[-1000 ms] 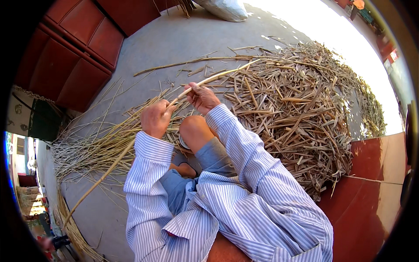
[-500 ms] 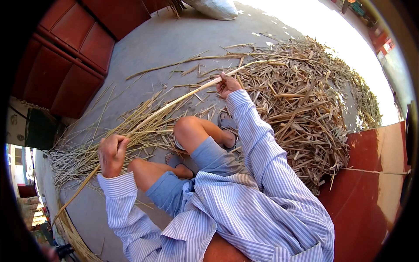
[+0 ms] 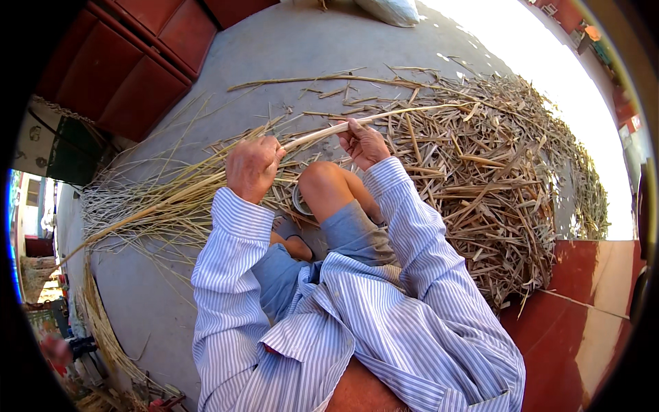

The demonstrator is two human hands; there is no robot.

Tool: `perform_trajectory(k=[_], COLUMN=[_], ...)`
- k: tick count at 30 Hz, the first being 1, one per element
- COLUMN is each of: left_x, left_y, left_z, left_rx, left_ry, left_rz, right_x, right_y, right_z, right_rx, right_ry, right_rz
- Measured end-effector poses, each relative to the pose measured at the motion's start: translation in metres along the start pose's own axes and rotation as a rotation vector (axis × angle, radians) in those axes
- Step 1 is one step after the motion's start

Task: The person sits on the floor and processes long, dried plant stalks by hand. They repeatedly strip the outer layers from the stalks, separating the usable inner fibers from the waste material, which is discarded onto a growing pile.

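A long, pale dry stalk (image 3: 317, 136) stretches across in front of my knees, its thin end over the husk heap and its other end far down to the left. My left hand (image 3: 252, 168) is closed round its middle in a fist. Farther right, my right hand (image 3: 362, 143) pinches the same stalk between thumb and fingers. Beneath the left hand, a loose spread of thin stripped stalks (image 3: 154, 199) lies on the floor. The big heap of brown, dry husks (image 3: 473, 165) begins just beyond my right hand.
Dark red cabinets (image 3: 137, 75) stand at the far left, with a white sack (image 3: 391, 10) at the back. A red and tan panel (image 3: 576, 302) lies to the right of the heap. More long stalks (image 3: 103, 329) lie along the left edge of the grey floor (image 3: 302, 48).
My left hand has moved right along the stalk, closer to my right hand. The right hand stays near the same part of the stalk, and the view has shifted a little.
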State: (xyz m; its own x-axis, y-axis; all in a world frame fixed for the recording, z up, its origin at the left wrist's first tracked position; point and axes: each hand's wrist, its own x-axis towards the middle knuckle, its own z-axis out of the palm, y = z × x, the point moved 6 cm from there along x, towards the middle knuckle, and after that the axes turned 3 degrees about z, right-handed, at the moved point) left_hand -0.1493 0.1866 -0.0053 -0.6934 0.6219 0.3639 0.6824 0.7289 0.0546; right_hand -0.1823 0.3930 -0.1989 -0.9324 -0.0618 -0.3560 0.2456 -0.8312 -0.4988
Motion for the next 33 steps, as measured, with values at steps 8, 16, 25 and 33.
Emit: perform_trajectory(k=[8, 16, 25, 33], left_x=[-0.003, -0.007, -0.015, -0.019], left_y=[0.000, -0.008, -0.007, -0.035], left_z=[0.001, -0.031, -0.041, 0.025], left_rx=[0.217, 0.098, -0.001, -0.335], left_ry=[0.114, 0.064, -0.072, -0.058], left_rz=[0.098, 0.049, 0.005, -0.354], right_x=[-0.005, -0.038, 0.000, -0.018], right_y=[-0.025, -0.091, -0.042, 0.011], right_z=[-0.042, -0.197, -0.032, 0.022], right_rx=[-0.133, 0.000, 0.022, -0.077], right_ry=[0.237, 0.573, 0.053, 0.041], right_rz=[0.000, 0.034, 0.023, 0.021])
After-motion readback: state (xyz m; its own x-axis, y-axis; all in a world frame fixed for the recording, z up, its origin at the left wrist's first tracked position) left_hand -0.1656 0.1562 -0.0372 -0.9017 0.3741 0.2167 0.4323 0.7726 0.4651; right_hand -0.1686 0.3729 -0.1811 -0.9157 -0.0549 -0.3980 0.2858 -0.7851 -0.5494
